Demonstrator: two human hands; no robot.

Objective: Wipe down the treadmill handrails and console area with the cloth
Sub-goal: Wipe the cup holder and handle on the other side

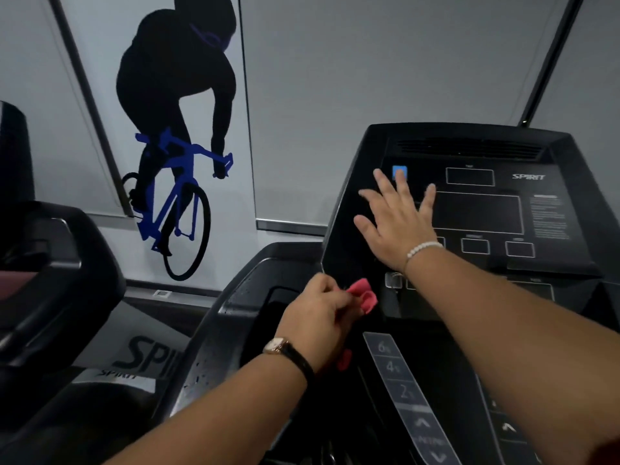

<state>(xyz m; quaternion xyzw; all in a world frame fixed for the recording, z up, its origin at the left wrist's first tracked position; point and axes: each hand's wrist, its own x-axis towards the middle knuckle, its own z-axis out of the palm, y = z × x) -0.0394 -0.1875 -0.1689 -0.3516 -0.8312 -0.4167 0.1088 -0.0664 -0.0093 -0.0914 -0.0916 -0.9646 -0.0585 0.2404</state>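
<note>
In the head view, your left hand is at the lower left edge of the console of the treadmill, just under the upper display panel. Its fingers are curled tightly around the pink cloth. One bunched part of the cloth comes out past the fingertips and touches the dark surface there. A smaller pink end shows below the hand, near the wrist. On this wrist you have a watch with a dark strap.

Your right hand is over the left part of the display panel, with the fingers straight and spread wide, and it holds nothing. The palm faces the panel, but I cannot tell if it really presses on it. One fingertip is just below a small blue square near the top left corner of the panel. A bracelet of white beads is around this wrist.

At the lower edge of the console, between your two forearms, runs a grey strip of keys with the numbers 6, 4 and 2 and arrows under them.

On the wall to the left hangs a poster of a dark cyclist on a blue bicycle. Another black machine stands at the left edge of the view.
</note>
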